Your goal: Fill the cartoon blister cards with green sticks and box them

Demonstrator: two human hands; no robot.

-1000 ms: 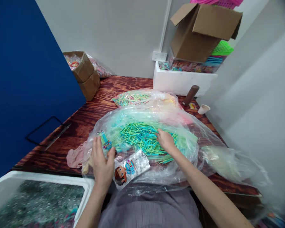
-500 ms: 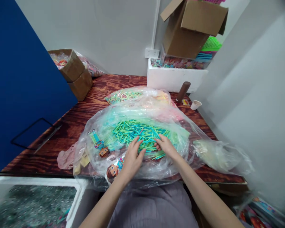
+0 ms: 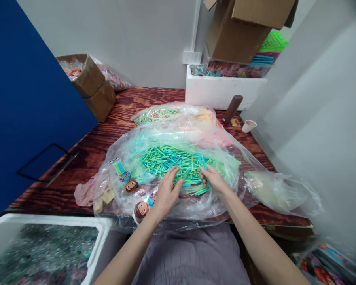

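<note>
A large clear plastic bag (image 3: 127,136) lies spread on the table, and a heap of thin green and blue plastic sticks (image 3: 163,160) shows in its middle. My right hand (image 3: 213,180) is at the heap's right side, its fingers closed round a few blue sticks (image 3: 202,160) that point up and away from me. My left hand (image 3: 167,192) rests at the near edge of the heap, fingers stretched and thumb apart, holding nothing. Left of it lie a printed cartoon-face packet (image 3: 141,209), a small brown cartoon head (image 3: 131,185) and a bundle of green sticks with a blue label (image 3: 123,172).
A foam box (image 3: 102,233) of small shiny pieces stands at the lower left. Behind are cardboard boxes (image 3: 99,99), a white foam box (image 3: 222,93), a brown cylinder (image 3: 233,107) and a paper cup (image 3: 249,126). A blue panel (image 3: 32,107) borders the left.
My right hand has lifted a few blue sticks, which now stand up from its fingers. My left hand stays open at the near edge of the heap. The whole view has shifted slightly.
</note>
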